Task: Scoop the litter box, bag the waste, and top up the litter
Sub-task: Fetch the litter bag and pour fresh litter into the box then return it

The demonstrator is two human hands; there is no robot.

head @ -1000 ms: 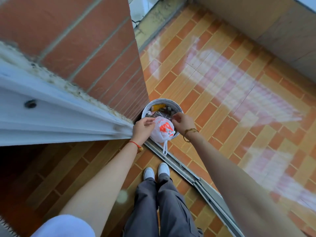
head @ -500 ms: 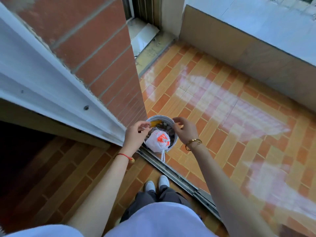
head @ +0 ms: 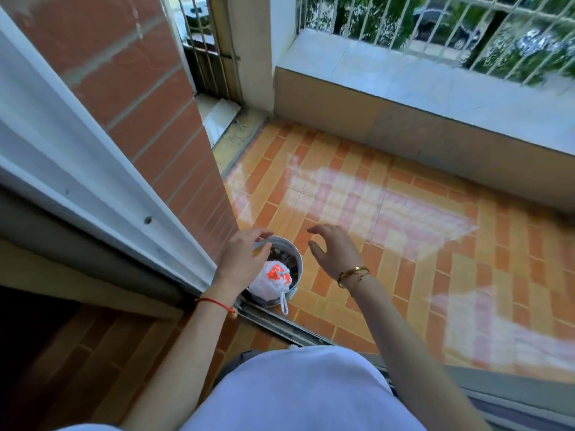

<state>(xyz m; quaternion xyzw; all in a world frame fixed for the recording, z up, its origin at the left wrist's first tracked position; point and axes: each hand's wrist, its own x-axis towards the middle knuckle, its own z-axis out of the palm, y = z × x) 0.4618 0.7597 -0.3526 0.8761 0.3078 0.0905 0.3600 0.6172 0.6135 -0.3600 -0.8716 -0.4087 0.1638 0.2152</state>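
Head view, looking down past a white shirt point(head: 295, 390) at a small round bin point(head: 298, 259) on the tiled balcony floor point(head: 404, 244). The left hand point(head: 245, 256) hangs over the bin's left rim, wrist bent, fingers loosely curved and gripping nothing. Whether the fingertips touch the rim cannot be told. A red string point(head: 214, 302) circles that wrist. The right hand point(head: 336, 250) hovers just right of the bin above the floor, palm down, fingers spread and relaxed, empty, with a gold bangle point(head: 353, 273) on its wrist. The forearms reach forward, one on each side of the bin.

The waste bag point(head: 273, 281), white with orange print and knotted at the top, lies inside the bin on its near side. Neither hand holds it. One handle loop droops over the near rim.

Close on the bin's left rises a brick wall point(head: 155, 119) with a white door frame point(head: 77, 169). The sliding-door track point(head: 280, 325) runs just on the bin's near side. To the right of the bin and beyond it, the floor lies open as far as a low ledge point(head: 435, 98) topped by railing bars point(head: 466, 35).
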